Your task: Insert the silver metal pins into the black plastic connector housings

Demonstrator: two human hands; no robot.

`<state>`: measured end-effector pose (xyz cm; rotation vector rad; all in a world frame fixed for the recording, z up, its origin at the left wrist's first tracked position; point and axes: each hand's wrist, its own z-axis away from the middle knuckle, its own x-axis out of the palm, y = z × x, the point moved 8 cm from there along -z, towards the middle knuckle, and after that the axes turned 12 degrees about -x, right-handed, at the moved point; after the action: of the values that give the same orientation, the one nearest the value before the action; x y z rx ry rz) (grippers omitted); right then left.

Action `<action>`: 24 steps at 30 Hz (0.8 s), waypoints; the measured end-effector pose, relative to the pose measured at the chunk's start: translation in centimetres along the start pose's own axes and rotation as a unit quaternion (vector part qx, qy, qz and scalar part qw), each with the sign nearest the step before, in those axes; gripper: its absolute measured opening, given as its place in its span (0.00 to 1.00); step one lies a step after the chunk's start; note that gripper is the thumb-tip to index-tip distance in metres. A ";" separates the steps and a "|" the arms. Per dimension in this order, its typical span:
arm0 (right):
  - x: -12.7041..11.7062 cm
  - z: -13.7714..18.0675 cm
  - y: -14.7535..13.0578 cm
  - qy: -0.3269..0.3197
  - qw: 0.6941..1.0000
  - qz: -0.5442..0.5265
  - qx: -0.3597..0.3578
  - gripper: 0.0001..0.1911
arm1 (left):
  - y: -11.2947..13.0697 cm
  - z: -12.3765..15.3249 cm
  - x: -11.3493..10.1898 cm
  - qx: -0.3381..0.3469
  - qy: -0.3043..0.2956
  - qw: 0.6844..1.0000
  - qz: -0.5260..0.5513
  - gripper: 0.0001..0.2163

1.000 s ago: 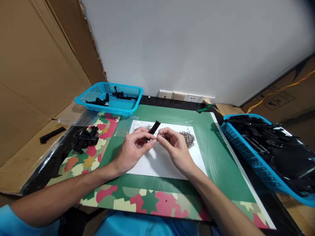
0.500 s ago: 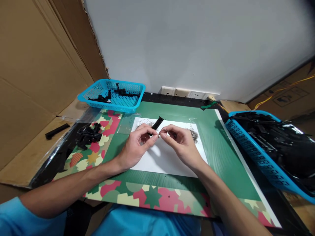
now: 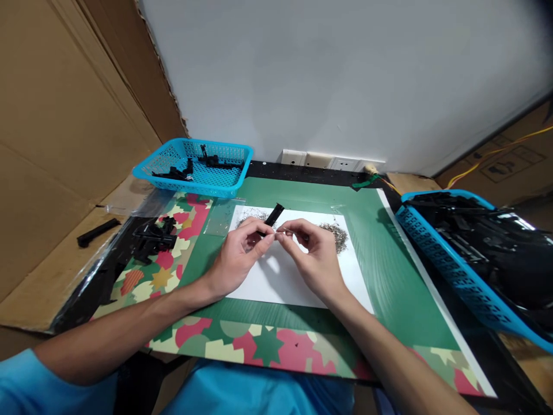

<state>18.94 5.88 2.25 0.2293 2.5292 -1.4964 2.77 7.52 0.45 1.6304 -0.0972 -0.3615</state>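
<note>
My left hand (image 3: 237, 253) is closed on a black bar-shaped part (image 3: 274, 215), whose free end sticks up past the fingers. Fingertips of my right hand (image 3: 311, 253) pinch something thin and small, like a pin or wire, too fine to name. Both sets of fingertips meet at the lower end of the black part. Beneath them lies a sheet of white paper (image 3: 298, 291). A heap of tiny metal pieces (image 3: 339, 237) rests on the paper's right side, and another small heap (image 3: 252, 219) is partly hidden behind my left hand.
A blue basket (image 3: 194, 187) with a few black parts stands at the back left. Another blue basket (image 3: 458, 282), piled with black parts, is on the right. A black assembly (image 3: 154, 237) and a black bar (image 3: 98, 232) lie left. Wall sockets (image 3: 319, 160) line the back.
My right fingertips have shifted slightly left, closer against my left fingertips. The black part stays in my left hand. The view has moved a little.
</note>
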 end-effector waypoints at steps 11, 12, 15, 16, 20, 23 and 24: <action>0.2 0.5 -2.0 -0.017 0.978 0.147 -0.146 0.10 | -0.7 0.2 0.1 -0.063 -0.024 0.997 0.029 0.14; 0.0 0.4 -2.0 -0.014 0.979 0.146 -0.142 0.09 | -0.7 0.2 0.1 -0.061 -0.026 0.997 0.029 0.14; -1.3 -0.1 -1.7 0.008 0.984 0.143 -0.110 0.07 | -0.5 0.3 0.4 -0.060 -0.049 0.997 0.029 0.15; -1.9 -0.3 -1.5 0.016 0.985 0.143 -0.095 0.06 | -0.5 0.4 0.6 -0.059 -0.061 0.996 0.027 0.15; -4.2 -1.0 0.1 0.024 0.989 0.145 -0.033 0.06 | -0.3 0.9 1.4 -0.048 -0.097 0.994 -0.002 0.14; -5.2 -1.2 1.5 0.010 0.990 0.138 0.015 0.08 | -0.3 1.1 1.6 -0.036 -0.097 0.994 -0.024 0.12; -5.3 -1.3 2.0 0.000 0.991 0.133 0.032 0.09 | -0.3 1.1 1.7 -0.037 -0.099 0.994 -0.028 0.11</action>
<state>24.40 7.77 2.42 0.5522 2.3407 -1.4700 3.99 6.05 -0.24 1.5230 -0.1868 -0.5628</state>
